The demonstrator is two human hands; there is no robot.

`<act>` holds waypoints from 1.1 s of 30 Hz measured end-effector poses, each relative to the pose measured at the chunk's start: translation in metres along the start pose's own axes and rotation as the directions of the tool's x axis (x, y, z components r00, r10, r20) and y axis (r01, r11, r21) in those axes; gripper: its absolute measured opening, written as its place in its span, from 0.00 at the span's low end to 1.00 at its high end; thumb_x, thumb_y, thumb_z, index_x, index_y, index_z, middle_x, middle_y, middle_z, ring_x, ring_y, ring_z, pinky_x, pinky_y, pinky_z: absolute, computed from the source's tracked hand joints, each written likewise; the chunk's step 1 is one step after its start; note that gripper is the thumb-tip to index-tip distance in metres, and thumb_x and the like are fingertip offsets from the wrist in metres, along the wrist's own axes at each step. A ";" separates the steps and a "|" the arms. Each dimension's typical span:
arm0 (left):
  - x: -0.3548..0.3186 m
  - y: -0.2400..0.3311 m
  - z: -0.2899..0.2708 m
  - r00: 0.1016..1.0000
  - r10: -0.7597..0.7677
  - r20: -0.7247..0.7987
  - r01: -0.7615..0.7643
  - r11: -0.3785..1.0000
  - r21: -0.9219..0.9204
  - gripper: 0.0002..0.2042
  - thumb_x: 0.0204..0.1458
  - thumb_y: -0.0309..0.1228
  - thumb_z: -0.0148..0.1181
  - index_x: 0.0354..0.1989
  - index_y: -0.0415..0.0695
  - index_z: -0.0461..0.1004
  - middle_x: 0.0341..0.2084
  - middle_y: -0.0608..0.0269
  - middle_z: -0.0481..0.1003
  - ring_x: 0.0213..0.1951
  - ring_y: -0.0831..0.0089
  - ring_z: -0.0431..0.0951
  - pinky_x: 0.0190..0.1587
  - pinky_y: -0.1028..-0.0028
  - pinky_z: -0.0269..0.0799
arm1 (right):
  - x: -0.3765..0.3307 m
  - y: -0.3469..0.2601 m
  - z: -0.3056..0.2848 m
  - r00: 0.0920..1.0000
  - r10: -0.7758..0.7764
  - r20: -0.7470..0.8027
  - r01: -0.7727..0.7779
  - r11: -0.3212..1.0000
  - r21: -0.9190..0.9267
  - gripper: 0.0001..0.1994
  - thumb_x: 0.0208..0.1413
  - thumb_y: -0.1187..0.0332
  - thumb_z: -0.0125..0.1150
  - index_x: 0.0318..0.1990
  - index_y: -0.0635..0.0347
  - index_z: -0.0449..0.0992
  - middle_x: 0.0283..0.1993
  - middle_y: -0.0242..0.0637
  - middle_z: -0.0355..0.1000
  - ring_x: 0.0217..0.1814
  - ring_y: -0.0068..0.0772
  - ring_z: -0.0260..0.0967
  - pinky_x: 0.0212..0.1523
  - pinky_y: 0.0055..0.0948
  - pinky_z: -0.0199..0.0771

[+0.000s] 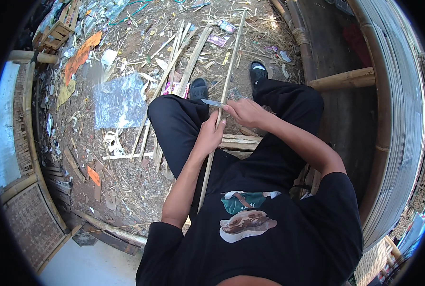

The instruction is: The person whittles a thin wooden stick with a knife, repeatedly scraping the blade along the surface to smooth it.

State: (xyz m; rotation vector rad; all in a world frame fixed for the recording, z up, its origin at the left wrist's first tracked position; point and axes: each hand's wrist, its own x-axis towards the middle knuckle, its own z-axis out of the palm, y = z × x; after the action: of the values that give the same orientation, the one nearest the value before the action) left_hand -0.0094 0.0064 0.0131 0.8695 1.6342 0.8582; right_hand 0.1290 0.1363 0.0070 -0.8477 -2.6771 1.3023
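A long, thin bamboo strip [231, 64] runs from my lap up past my knees, tilted slightly to the right. My left hand [209, 133] is closed around it between my thighs. Just above, my right hand [245, 112] grips a knife whose handle is hidden in my fingers. The knife's short blade [211, 102] points left and lies across the strip. Both hands are close together, nearly touching.
Several split bamboo strips [193, 57] lie on the littered dirt ground ahead. A clear plastic sheet [119, 102] and orange scraps [81, 57] are at left. A wooden crate [60, 26] stands far left. Bamboo poles [343, 79] and a slatted wall border my right.
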 end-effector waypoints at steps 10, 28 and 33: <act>-0.001 0.008 0.001 0.988 0.148 -0.054 -0.144 0.987 0.074 0.18 0.59 0.27 0.50 0.58 0.38 0.66 0.25 0.45 0.73 0.25 0.67 0.72 0.35 0.68 0.69 | 0.005 0.001 0.001 0.999 -0.046 -0.021 0.046 0.999 0.009 0.22 0.67 0.53 0.41 0.32 0.64 0.73 0.24 0.58 0.70 0.32 0.65 0.69 0.35 0.56 0.67; -0.012 0.019 0.004 0.984 0.159 -0.086 -0.139 0.970 0.200 0.12 0.57 0.23 0.48 0.49 0.34 0.68 0.22 0.38 0.71 0.25 0.48 0.76 0.30 0.63 0.68 | 0.002 -0.002 -0.003 0.989 -0.081 0.124 0.078 0.996 0.030 0.26 0.67 0.51 0.39 0.31 0.65 0.75 0.23 0.57 0.70 0.31 0.65 0.68 0.36 0.54 0.69; -0.003 0.004 0.002 0.964 0.240 -0.116 -0.216 0.958 0.187 0.19 0.59 0.25 0.48 0.60 0.39 0.65 0.17 0.51 0.68 0.19 0.73 0.67 0.27 0.70 0.66 | 0.008 -0.005 0.000 0.995 -0.092 0.025 0.095 0.985 -0.144 0.24 0.66 0.51 0.41 0.33 0.64 0.72 0.22 0.56 0.70 0.30 0.64 0.69 0.33 0.55 0.68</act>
State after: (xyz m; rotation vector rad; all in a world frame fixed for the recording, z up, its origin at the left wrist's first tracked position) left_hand -0.0065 0.0065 0.0175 1.1601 1.7707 0.9633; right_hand 0.1196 0.1378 0.0091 -0.7158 -2.8158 1.1130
